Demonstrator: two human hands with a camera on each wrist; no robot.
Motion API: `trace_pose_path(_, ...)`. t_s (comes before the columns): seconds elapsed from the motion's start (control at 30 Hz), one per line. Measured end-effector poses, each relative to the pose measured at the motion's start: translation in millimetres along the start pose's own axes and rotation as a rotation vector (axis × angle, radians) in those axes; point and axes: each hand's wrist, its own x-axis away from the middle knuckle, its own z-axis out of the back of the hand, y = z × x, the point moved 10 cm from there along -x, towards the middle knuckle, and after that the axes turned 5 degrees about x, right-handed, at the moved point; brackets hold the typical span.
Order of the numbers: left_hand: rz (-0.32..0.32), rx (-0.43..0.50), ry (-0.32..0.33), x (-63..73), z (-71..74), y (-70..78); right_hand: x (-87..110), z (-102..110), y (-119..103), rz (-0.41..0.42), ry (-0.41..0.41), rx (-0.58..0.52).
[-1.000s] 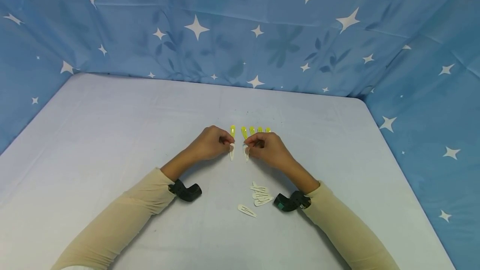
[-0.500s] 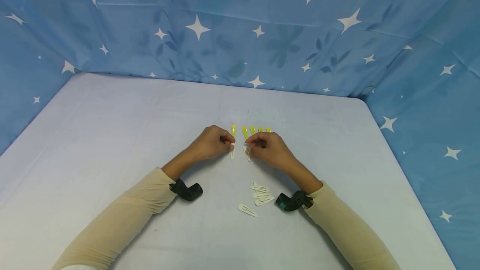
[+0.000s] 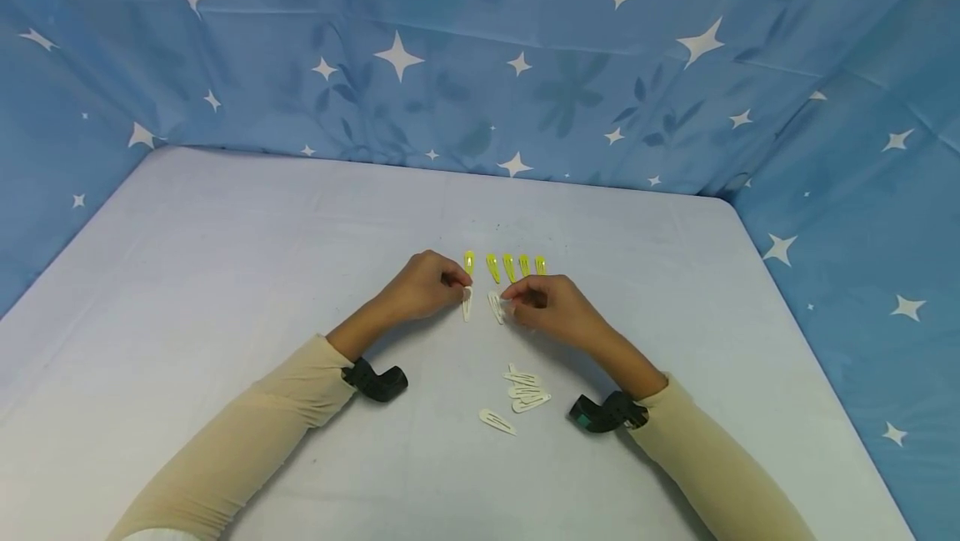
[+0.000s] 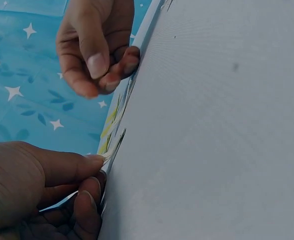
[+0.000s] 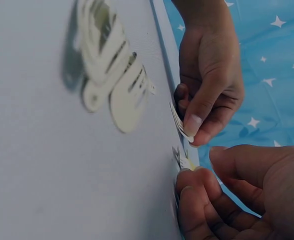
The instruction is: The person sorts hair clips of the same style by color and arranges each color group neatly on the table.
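Note:
My left hand (image 3: pixel 426 287) pinches the top end of a white snap hair clip (image 3: pixel 467 306) between thumb and forefinger; in the right wrist view this white clip (image 5: pixel 179 122) tilts up from the table. Just right of it, a second white snap clip (image 3: pixel 496 308) lies on the table. My right hand (image 3: pixel 558 308) is beside that second clip, its thumb and forefinger parted with nothing between them. Behind the hands runs a row of yellow snap clips (image 3: pixel 492 267), one yellow clip (image 3: pixel 469 262) standing slightly apart at the left.
Nearer me, a small heap of white snap clips (image 3: pixel 527 391) lies left of my right wrist. One loose white clip (image 3: pixel 497 422) is below the heap. The white table (image 3: pixel 300 207) meets a blue star-patterned curtain (image 3: pixel 450 49) at the back and sides.
My right hand has let go of the second white clip and drawn back a little to the right. The left hand stays at its clip.

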Motion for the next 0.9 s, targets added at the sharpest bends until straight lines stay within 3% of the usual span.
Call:
trace_pose_path(0.6,0.0,0.004,0.004,3.9,1.3,6.3,33.8,-3.2,-4.1,0.029,-0.111,-0.003)
trace_pose_path(0.77,-0.039,-0.009,-0.007,5.2,4.2,7.5,38.1,0.2,-2.0,0.028,-0.099,-0.014)
trace_pose_path(0.9,-0.12,-0.003,-0.054,6.7,4.0,10.5,41.4,3.4,1.6,0.021,-0.086,-0.012)
